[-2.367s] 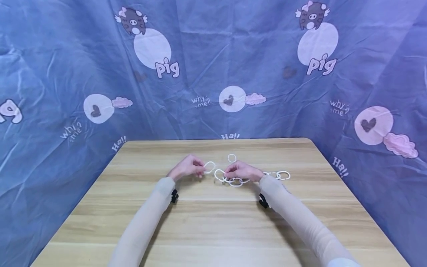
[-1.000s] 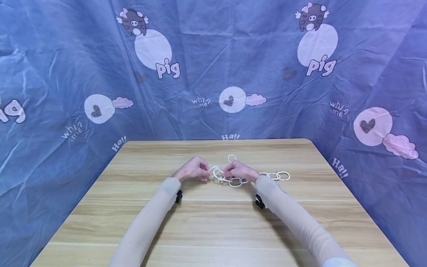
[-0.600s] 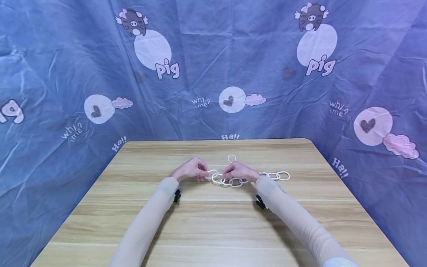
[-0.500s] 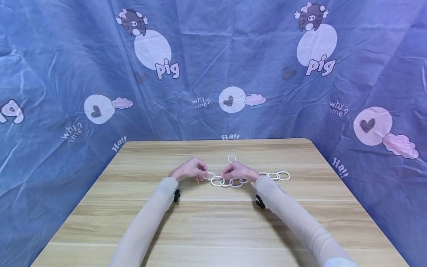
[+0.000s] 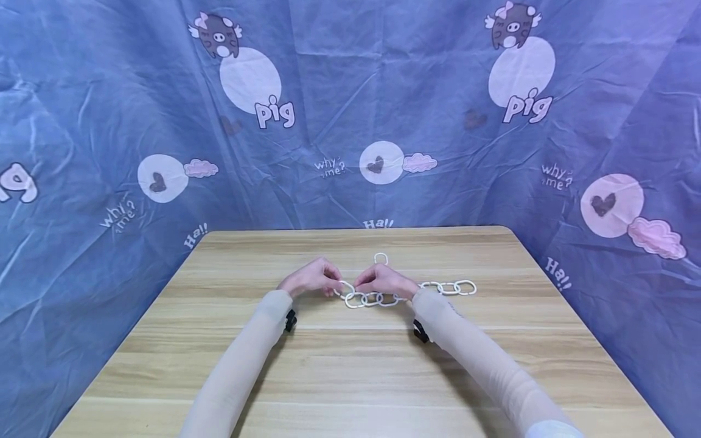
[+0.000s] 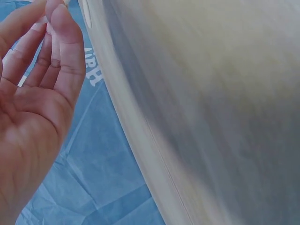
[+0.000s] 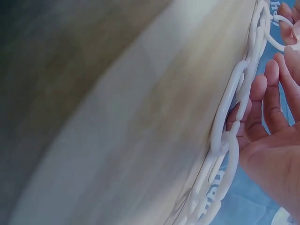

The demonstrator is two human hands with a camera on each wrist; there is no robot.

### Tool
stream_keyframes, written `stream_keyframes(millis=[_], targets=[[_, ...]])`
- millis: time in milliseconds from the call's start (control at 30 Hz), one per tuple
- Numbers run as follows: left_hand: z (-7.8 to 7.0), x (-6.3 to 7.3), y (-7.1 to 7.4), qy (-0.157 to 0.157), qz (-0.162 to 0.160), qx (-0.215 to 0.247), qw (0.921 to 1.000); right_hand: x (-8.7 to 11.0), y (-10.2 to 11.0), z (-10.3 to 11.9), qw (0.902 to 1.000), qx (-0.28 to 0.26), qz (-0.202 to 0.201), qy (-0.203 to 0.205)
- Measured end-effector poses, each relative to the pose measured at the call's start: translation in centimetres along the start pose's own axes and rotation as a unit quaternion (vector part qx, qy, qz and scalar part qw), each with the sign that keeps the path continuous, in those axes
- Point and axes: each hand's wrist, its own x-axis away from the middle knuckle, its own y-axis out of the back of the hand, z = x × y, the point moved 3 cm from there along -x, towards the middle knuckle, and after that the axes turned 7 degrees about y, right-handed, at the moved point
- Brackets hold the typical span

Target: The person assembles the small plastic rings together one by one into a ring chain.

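Observation:
My left hand (image 5: 316, 277) pinches the end link (image 5: 347, 286) of a white plastic chain between thumb and index finger. In the left wrist view only a bit of white shows at the fingertips of this hand (image 6: 40, 89). The end link hooks through the chain (image 5: 372, 299), which lies along the wood and passes beneath my right wrist. My right hand (image 5: 386, 280) hovers over the chain, fingertips right at the end link. In the right wrist view the right hand (image 7: 269, 122) has its fingers loosely extended beside the chain (image 7: 227, 112).
A loose white link (image 5: 381, 255) lies behind my right hand, partly hidden by it. The chain's far end (image 5: 465, 288) reaches out to the right of my right wrist. A blue printed cloth (image 5: 339, 109) hangs around the wooden table (image 5: 328, 371).
The left hand's link came rightward to the chain and now hooks through its end link. The chain's end has settled lower onto the table. My right hand let go and shifted left.

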Motion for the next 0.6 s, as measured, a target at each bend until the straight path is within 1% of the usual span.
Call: stream_keyframes(millis=[133, 300, 500, 600], targets=[[-0.2, 0.1, 0.0, 0.001, -0.005, 0.003, 1.0, -0.3, -0.3, 0.2, 1.0, -0.006, 0.003, -0.002], [-0.3, 0.2, 0.1, -0.01, -0.01, 0.016, 0.9998, -0.5, -0.7, 0.4, 0.9999, -0.002, 0.006, 0.009], [-0.1, 0.4, 0.4, -0.007, -0.017, 0.034, 0.9992, -0.4, -1.2, 0.3, 0.9984, 0.002, 0.049, 0.028], [0.1, 0.5, 0.6, -0.002, -0.014, 0.041, 0.999, -0.4, -1.1, 0.0, 0.9978, 0.01, 0.059, 0.027]])
